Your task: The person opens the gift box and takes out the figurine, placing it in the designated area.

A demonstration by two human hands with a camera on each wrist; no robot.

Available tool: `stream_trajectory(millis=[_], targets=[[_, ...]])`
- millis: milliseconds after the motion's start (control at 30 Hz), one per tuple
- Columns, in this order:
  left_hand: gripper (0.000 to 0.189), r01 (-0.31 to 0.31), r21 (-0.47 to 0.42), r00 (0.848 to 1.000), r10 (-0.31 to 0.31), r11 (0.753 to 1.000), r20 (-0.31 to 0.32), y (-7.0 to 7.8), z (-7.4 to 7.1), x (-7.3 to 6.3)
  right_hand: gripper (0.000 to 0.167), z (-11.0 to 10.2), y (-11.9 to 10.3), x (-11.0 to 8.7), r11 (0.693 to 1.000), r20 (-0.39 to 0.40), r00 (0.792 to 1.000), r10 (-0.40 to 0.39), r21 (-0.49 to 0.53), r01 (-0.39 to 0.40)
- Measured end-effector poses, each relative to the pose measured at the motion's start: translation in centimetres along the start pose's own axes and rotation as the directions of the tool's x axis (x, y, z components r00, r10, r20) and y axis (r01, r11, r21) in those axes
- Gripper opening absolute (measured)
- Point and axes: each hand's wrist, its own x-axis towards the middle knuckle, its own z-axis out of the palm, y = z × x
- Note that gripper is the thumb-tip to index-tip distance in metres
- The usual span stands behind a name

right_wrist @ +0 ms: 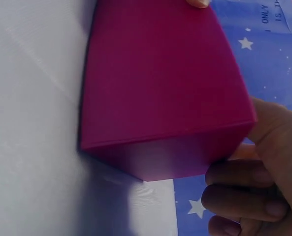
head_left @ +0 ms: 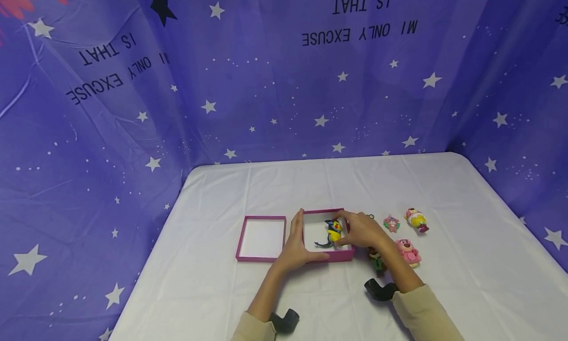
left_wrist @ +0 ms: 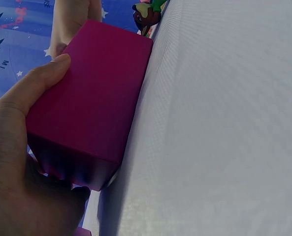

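A magenta box [head_left: 340, 256] with a white inside stands on the table. In it lies a small yellow figurine [head_left: 335, 233] with a dark blue hood and tail. My left hand [head_left: 293, 249] grips the box's left side, fingers along the left wall and thumb on the front wall. My right hand [head_left: 364, 230] reaches over the right wall and pinches the figurine between thumb and forefinger. Its other fingers [right_wrist: 239, 199] are curled outside the box, as the right wrist view shows. The thumb and forefinger tips are hidden there behind the box wall.
A shallow magenta lid [head_left: 239, 240] lies left of the box. On the right are a green-and-brown figurine [head_left: 377, 263], a pink bear figurine [head_left: 408, 252], a flat pink figurine [head_left: 392, 223] and a yellow-and-white figurine [head_left: 416, 219]. Starry purple cloth [head_left: 284, 84] hangs behind the white table.
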Motion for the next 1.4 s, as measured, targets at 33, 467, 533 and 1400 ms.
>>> stream_trajectory(millis=[33, 467, 533, 1400], targets=[[0.126, -0.001, -0.001, 1.0, 0.001, 1.0, 0.0, 0.0, 0.0, 0.0, 0.065, -0.2, -0.1, -0.1, 1.0, -0.006, 1.0, -0.005, 0.019, 0.005], [0.126, 0.01, -0.002, 1.0, -0.01, 1.0, -0.001, -0.1, 0.0, 0.1, 0.066, -3.8, -1.3, -2.1, 0.991, -0.067, 0.996, -0.067, 0.115, 0.074], [0.126, 0.016, 0.006, 1.0, -0.016, 1.0, 0.001, -0.2, 0.0, 0.1, 0.066, -4.6, -1.2, -2.6, 0.988, -0.076, 0.995, -0.07, 0.129, 0.08], [0.129, -0.005, -0.004, 1.0, 0.005, 1.0, 0.014, -0.3, -0.2, 0.0, 0.065, -11.0, 13.2, -14.5, 0.964, -0.03, 0.993, 0.11, 0.247, -0.099]])
